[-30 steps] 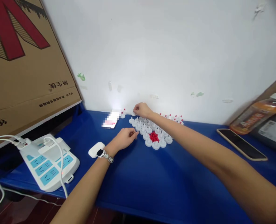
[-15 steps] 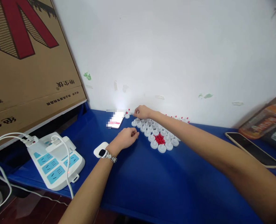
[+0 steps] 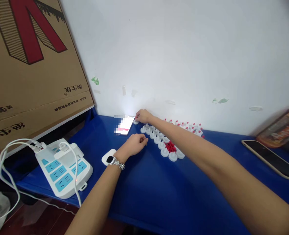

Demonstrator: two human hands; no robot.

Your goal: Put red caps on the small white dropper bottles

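My right hand (image 3: 144,116) reaches to the wall side of the table, its thumb and fingers pinched at the red tip of a white nozzle cap (image 3: 136,122) that stands beside a lit phone (image 3: 128,125). My left hand (image 3: 136,144) hovers low over the table with its fingers curled together; what they hold, if anything, is hidden. Just right of it stand rows of round white caps (image 3: 157,140) with nozzles, around a pile of small red tips (image 3: 170,147). Behind my right forearm are several white caps with red tips (image 3: 197,128). My forearm hides part of the rows.
A white power strip (image 3: 61,173) with plugged-in cables lies on the left of the blue table (image 3: 144,192). A white case (image 3: 107,157) is by my left wrist. A dark phone (image 3: 269,158) and a packet (image 3: 279,127) lie right. A cardboard box (image 3: 44,81) stands left.
My right hand has moved left from the end of the cap rows to the red-tipped cap beside the lit phone. My left hand stays nearly still. The view has shifted slightly.
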